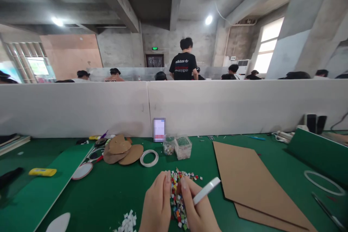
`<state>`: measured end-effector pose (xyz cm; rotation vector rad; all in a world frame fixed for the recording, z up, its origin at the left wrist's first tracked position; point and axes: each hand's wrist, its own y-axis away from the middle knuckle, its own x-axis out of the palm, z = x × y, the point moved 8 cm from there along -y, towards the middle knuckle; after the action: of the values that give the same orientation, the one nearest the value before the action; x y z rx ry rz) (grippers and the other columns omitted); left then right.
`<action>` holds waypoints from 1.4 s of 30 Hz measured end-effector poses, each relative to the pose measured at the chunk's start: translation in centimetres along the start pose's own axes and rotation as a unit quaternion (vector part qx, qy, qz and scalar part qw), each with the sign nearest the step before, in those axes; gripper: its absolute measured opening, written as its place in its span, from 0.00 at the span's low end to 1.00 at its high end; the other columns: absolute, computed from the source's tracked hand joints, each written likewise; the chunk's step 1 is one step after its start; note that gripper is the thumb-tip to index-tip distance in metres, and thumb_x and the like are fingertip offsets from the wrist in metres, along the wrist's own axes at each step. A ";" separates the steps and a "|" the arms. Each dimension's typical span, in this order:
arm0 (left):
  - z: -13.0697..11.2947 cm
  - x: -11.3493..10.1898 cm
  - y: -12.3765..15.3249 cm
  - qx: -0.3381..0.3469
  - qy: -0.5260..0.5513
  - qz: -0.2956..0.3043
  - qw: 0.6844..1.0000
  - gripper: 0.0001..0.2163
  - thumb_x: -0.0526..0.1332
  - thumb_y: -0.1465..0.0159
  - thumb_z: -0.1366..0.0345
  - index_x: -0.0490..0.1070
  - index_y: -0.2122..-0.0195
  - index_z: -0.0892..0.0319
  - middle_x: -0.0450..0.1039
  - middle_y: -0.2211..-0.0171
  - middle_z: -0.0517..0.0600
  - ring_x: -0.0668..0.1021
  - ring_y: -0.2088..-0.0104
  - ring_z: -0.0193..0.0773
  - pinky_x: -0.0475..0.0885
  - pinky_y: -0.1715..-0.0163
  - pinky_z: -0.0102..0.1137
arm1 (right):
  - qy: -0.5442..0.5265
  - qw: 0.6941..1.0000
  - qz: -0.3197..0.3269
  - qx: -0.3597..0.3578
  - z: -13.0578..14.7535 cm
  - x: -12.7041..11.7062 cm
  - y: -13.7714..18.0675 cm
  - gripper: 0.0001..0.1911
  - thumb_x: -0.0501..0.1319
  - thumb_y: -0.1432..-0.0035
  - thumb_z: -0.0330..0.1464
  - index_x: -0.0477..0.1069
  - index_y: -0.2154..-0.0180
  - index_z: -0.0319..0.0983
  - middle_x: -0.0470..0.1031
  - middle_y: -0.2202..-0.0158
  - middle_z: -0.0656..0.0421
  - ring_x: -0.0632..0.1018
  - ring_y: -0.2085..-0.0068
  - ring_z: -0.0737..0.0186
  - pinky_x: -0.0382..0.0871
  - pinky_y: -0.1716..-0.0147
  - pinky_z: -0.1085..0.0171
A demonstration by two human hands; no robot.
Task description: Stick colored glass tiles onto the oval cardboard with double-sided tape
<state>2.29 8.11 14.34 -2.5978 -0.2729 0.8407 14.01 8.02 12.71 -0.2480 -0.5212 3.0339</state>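
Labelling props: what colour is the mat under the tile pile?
Green, in the head view; the tiles are mixed colours.

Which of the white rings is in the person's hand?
The white ring tilted in the right hand; the tape ring and the far-right ring lie flat on the table.

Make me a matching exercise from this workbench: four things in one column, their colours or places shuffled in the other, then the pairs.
Things:
1. cardboard sheets
2. tape roll
3. utility knife
4. mosaic tiles

Colours or places:
A. yellow, on the green board at far left
B. multicoloured heap between the left hand and right hand
C. brown, lying flat to the right of the hands
D. white ring beside the brown discs

Pairs: 1-C, 2-D, 3-A, 4-B
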 end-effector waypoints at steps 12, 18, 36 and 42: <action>-2.7 1.2 0.8 0.087 -0.084 0.169 0.978 0.12 0.43 0.34 0.63 0.53 0.75 0.57 0.62 0.77 0.45 0.66 0.78 0.32 0.56 0.80 0.25 | -0.246 0.931 0.124 0.241 -2.0 2.1 0.6 0.27 0.59 0.60 0.57 0.59 0.79 0.40 0.49 0.90 0.72 0.51 0.88 0.76 0.45 0.90 0.73; -2.5 0.6 0.7 0.046 -0.044 0.153 0.986 0.14 0.43 0.34 0.61 0.50 0.77 0.57 0.57 0.80 0.42 0.62 0.80 0.31 0.54 0.80 0.26 | -0.254 0.939 0.102 0.206 -1.1 2.0 0.9 0.24 0.57 0.53 0.53 0.60 0.79 0.39 0.49 0.88 0.71 0.51 0.86 0.75 0.47 0.88 0.73; -3.1 2.7 2.0 -0.016 0.068 0.168 0.983 0.12 0.41 0.33 0.62 0.53 0.73 0.56 0.61 0.77 0.44 0.64 0.77 0.32 0.55 0.77 0.28 | -0.092 0.990 -0.106 0.003 -1.5 -0.9 2.0 0.15 0.51 0.40 0.42 0.67 0.72 0.40 0.65 0.78 0.61 0.68 0.75 0.64 0.64 0.76 0.67; -2.8 2.0 1.5 0.007 -0.003 0.169 0.986 0.12 0.41 0.34 0.64 0.48 0.76 0.56 0.55 0.81 0.42 0.60 0.82 0.31 0.50 0.81 0.28 | -0.062 0.995 0.034 -0.074 0.6 0.7 1.2 0.16 0.45 0.36 0.35 0.64 0.72 0.40 0.65 0.77 0.60 0.67 0.75 0.65 0.62 0.74 0.66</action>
<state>5.66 6.47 14.71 -2.6686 0.1793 0.9577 13.18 6.73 12.72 -0.0842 -0.7628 3.0940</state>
